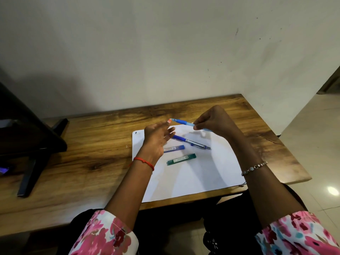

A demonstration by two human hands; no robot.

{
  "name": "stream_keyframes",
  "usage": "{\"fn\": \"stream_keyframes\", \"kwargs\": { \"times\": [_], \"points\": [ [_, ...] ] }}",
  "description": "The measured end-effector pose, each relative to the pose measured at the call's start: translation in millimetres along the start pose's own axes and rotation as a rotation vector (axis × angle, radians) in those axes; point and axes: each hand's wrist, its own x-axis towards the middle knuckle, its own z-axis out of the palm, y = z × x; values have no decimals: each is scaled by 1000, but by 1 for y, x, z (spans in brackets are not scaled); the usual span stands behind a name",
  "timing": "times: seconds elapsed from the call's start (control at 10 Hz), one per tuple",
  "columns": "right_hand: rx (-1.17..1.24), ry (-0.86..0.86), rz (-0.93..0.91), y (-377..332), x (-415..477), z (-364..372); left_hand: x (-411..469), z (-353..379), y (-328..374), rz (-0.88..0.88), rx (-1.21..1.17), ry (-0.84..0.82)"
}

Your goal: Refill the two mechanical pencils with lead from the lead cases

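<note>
Right hand [213, 120] pinches light-blue pencil [184, 122] above paper [211, 173] — left hand [156, 138] spread, beside it.

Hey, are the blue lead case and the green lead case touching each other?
Apart. The head view shows white paper between the blue lead case and the green lead case.

Wooden table [92, 162] against a pale wall [165, 43]. White paper sheet [202, 173] near its front edge. Dark stand [31, 144] on the table's left side. Tiled floor [312, 135] at right, glare spot on it.
</note>
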Motion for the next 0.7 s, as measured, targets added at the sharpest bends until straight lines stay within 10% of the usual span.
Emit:
{"fn": "stream_keyframes", "kwargs": {
  "times": [0.7],
  "points": [
    [-33,-73,209,7,-1,11,9,-14,1,120,134,155]
  ]
}}
